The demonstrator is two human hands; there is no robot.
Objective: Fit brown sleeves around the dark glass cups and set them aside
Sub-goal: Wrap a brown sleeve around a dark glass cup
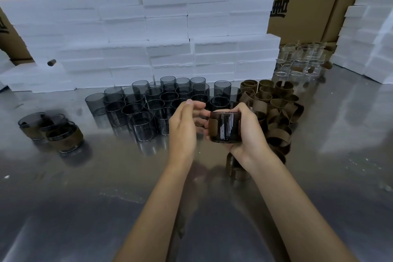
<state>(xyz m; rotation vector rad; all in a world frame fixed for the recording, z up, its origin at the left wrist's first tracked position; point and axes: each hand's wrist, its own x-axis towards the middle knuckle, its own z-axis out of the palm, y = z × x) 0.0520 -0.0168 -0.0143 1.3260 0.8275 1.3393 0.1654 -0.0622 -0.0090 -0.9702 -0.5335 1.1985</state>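
The right hand grips a dark glass cup wrapped in a brown sleeve above the steel table; the left hand is open beside it. Three sleeved dark cups stand aside at left. Many bare dark cups and loose brown sleeves remain behind.

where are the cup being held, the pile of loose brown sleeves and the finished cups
held cup (pixel 225 127): head view, on its dark glass front wall, between the fingers.
loose brown sleeves (pixel 278 106): head view, on a sleeve mid-pile, right of the hands.
finished cups (pixel 66 136): head view, on the brown sleeve of the nearest cup, far left.
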